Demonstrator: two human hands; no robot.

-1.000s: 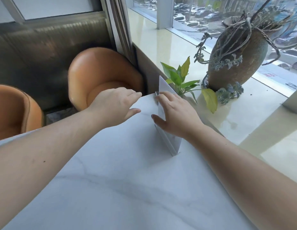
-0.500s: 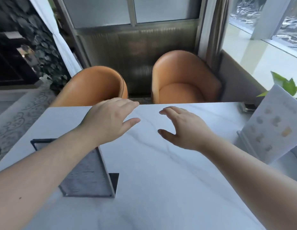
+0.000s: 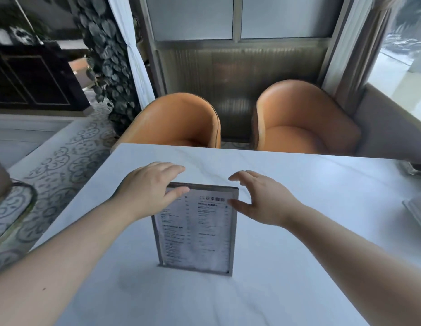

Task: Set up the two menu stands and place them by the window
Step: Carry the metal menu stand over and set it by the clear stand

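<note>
A menu stand [image 3: 197,236] with a grey frame and a printed sheet stands upright in the middle of the white marble table [image 3: 310,191], facing me. My left hand [image 3: 146,187] is at its top left corner, thumb on the front face and fingers behind the top edge. My right hand [image 3: 263,198] is spread beside the top right corner, with only the thumb tip touching the frame's edge. The second menu stand [image 3: 417,214] shows only partly at the right edge of the view, on the window side.
Two orange tub chairs [image 3: 181,118] [image 3: 299,121] stand behind the table's far edge. The window sill [image 3: 411,100] runs along the right. A small dark object [image 3: 415,168] lies at the table's far right. Patterned floor and a leafy plant [image 3: 106,57] are at the left.
My view has swung left, away from the window stand that my right hand held. Both hands have moved from that stand across the table to the grey-framed stand.
</note>
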